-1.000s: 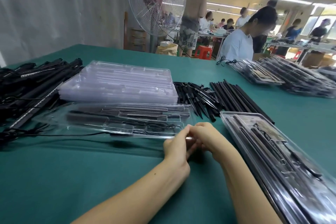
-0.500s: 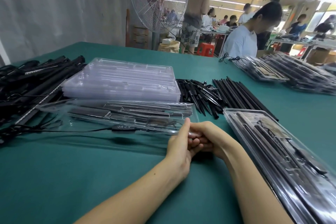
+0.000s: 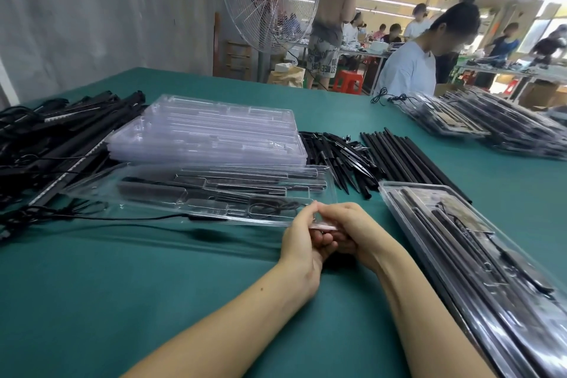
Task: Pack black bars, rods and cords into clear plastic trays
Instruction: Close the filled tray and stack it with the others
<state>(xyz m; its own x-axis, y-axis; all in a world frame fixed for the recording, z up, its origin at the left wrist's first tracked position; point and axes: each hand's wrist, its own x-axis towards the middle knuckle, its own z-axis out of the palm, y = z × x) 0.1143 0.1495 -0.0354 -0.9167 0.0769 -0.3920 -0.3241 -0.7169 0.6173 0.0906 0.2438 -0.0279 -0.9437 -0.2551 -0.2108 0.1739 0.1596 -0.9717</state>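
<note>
Both grips, left hand (image 3: pixel 302 239) and right hand (image 3: pixel 352 228), pinch the filled clear plastic tray (image 3: pixel 101 193) at its 4 o'clock corner; best press evenly, keeping the coiled black cord (image 3: pixel 276 205) seated.

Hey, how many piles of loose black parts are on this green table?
3: bars and cords far left, pointed pieces at centre, straight rods right of them. Trays may hide more.

Fan (image 3: pixel 270 0): wire-caged, beyond the far table edge.
Table (image 3: pixel 122 301): green top.
Stool (image 3: pixel 348 82): red, right of fan.
Person (image 3: pixel 409 72): white shirt, at far edge.
</note>
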